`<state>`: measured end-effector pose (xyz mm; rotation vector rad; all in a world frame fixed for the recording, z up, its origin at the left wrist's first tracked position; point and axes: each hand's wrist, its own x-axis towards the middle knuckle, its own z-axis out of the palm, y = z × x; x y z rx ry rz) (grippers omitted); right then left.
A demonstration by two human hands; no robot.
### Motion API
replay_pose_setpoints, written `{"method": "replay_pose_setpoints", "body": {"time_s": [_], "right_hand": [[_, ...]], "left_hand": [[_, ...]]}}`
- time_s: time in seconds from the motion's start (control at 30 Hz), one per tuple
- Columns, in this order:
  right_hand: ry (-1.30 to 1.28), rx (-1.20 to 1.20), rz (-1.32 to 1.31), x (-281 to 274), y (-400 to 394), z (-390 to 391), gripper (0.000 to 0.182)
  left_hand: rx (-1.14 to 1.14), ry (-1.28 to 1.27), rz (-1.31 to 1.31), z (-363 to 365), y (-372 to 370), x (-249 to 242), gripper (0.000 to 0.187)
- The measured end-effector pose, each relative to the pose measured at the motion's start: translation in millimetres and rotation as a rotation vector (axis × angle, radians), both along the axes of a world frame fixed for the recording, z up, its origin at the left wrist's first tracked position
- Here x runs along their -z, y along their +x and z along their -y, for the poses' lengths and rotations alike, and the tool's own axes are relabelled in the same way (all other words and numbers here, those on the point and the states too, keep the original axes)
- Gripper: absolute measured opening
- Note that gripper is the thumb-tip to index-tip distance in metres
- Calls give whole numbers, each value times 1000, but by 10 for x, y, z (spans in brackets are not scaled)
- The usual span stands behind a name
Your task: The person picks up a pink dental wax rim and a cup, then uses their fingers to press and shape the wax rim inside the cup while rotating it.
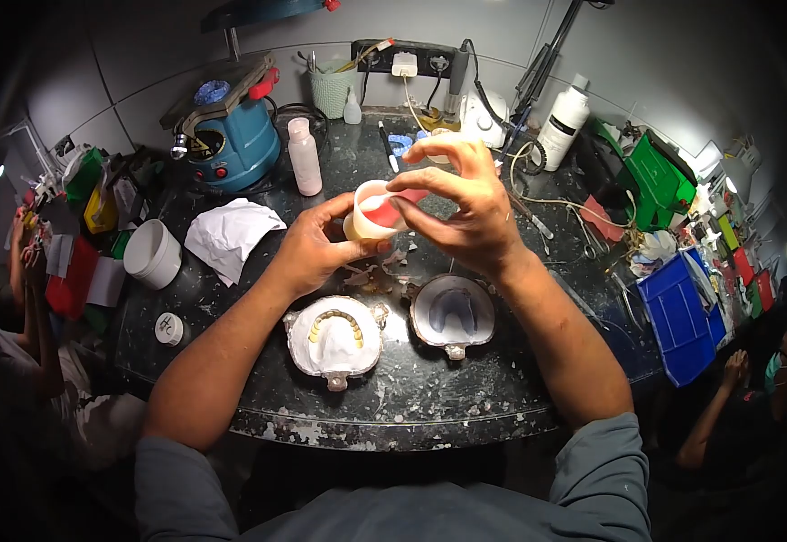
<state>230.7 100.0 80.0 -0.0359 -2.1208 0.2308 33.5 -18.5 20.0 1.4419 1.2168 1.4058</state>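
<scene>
My left hand [324,244] is wrapped round a small whitish cup [363,223], tilted so its opening shows. Pink material [381,212] lies inside it. Over the rim, the thumb and index finger of my right hand [456,200] close on part of the pink material, while its other fingers stay raised. On the bench below are two open dental flask halves. The left flask half [334,336] holds white plaster with a yellowish row of teeth. In the right flask half [452,312] a dark, arch-shaped hollow shows. Plaster crumbs lie between them.
A blue machine [235,149] stands back left. Near it are a pink bottle [304,158], crumpled white paper [233,237], a white tub [152,254] and a small lid [168,329]. A white bottle [563,125] and blue tray [678,312] are at right. People sit on both sides.
</scene>
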Motion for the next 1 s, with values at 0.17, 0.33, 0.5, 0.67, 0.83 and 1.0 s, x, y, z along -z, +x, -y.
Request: {"method": "replay_pose_setpoints", "body": {"time_s": [0.17, 0.33, 0.5, 0.67, 0.83, 1.0], "right_hand": [[92, 67, 30, 26, -21, 20, 15], [92, 87, 86, 55, -18, 2, 14], [-467, -108, -22, 34, -50, -34, 11], [-922, -227, -238, -23, -16, -84, 8], [-622, 173, -96, 63, 43, -147, 10], [-215, 338, -114, 130, -60, -95, 18]], "left_hand": [[-21, 21, 20, 34, 77, -46, 55], [-29, 2, -43, 45, 75, -65, 56], [-29, -12, 4, 32, 54, -30, 57], [-10, -33, 112, 46, 80, -71, 58], [-56, 3, 163, 32, 27, -96, 60], [-119, 64, 82, -5, -9, -33, 57]]}}
